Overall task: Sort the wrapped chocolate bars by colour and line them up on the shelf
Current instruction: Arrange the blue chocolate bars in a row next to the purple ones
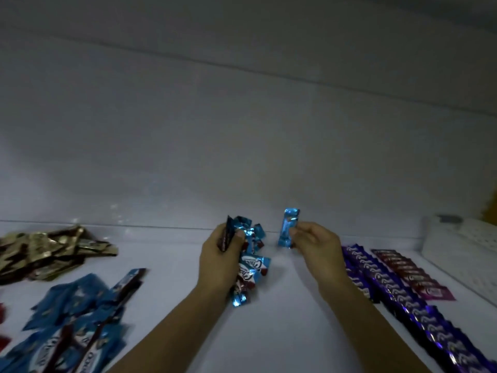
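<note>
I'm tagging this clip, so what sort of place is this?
Probably a shop display being stocked: a white shelf with a perforated divider at the right, purple bars lined up in a row, gold bars heaped at the left.

Left hand and right hand bare; forearms apparently bare to frame edge.

Shelf is backed by a wall. One loose heap of bars is piled far left, toward the back; a second heap is spread in front of it. At centre a bundle of bars is gripped in the left hand; a single bar is pinched in the right hand, just right of the bundle, not touching. Further right a long row is laid front to back, with a shorter row beside it on the right. A perforated panel is set at far right.
</note>
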